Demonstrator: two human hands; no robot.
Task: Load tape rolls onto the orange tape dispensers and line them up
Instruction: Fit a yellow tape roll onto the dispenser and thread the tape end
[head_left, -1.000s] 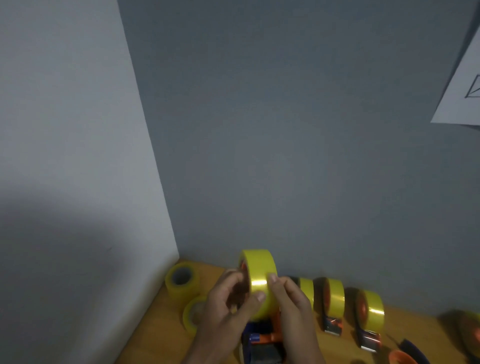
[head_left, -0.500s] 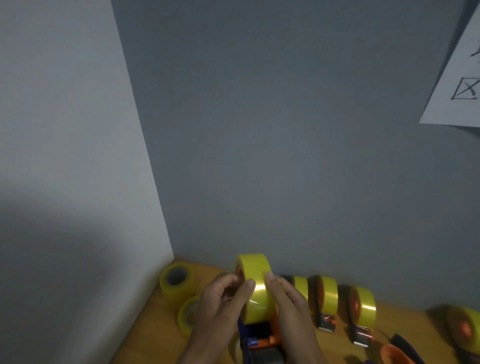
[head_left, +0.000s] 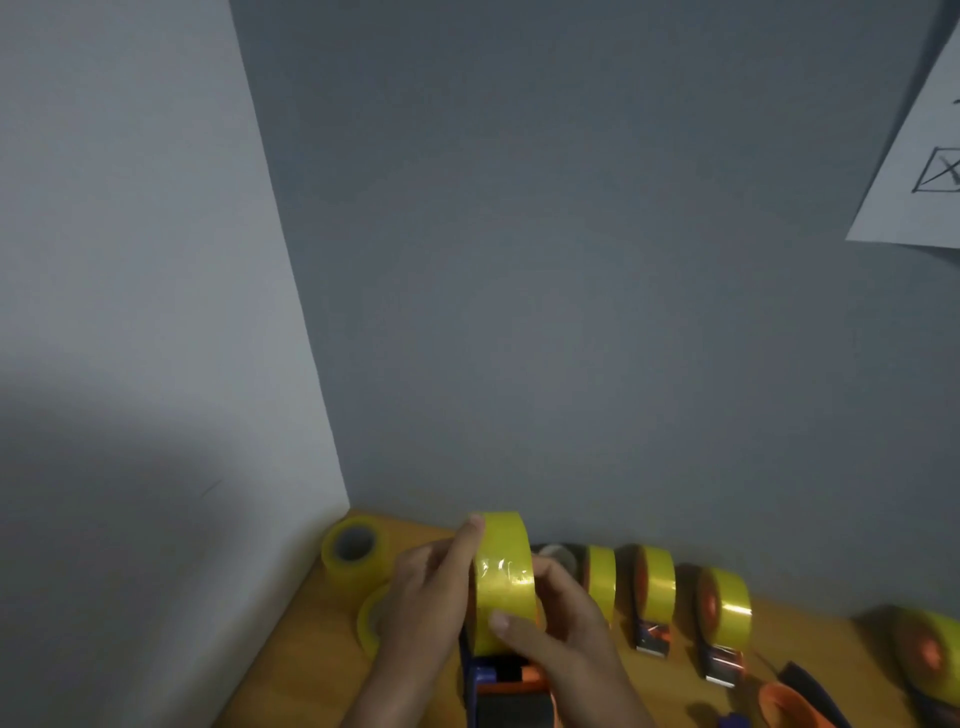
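Observation:
A yellow tape roll (head_left: 504, 577) sits on an orange and blue dispenser (head_left: 506, 686) at the table's front. My left hand (head_left: 426, 597) holds the roll's left side, one finger up along its rim. My right hand (head_left: 561, 618) grips the right side, thumb across the tape face. Behind to the right, three loaded dispensers stand in a row: one (head_left: 601, 582), a second (head_left: 655, 592), a third (head_left: 724, 613). A further loaded dispenser (head_left: 930, 644) lies at the far right.
Two loose yellow rolls lie left of my hands: one upright (head_left: 354, 545) by the wall corner, one (head_left: 370, 623) partly hidden. An empty orange dispenser (head_left: 789, 701) lies at the lower right. Grey walls close the wooden table (head_left: 301, 654) at the back and left. A paper sheet (head_left: 919, 156) hangs upper right.
My left finger has climbed to the top of the roll's rim, and my right thumb has slid down the tape face. The roll sits slightly lower in view.

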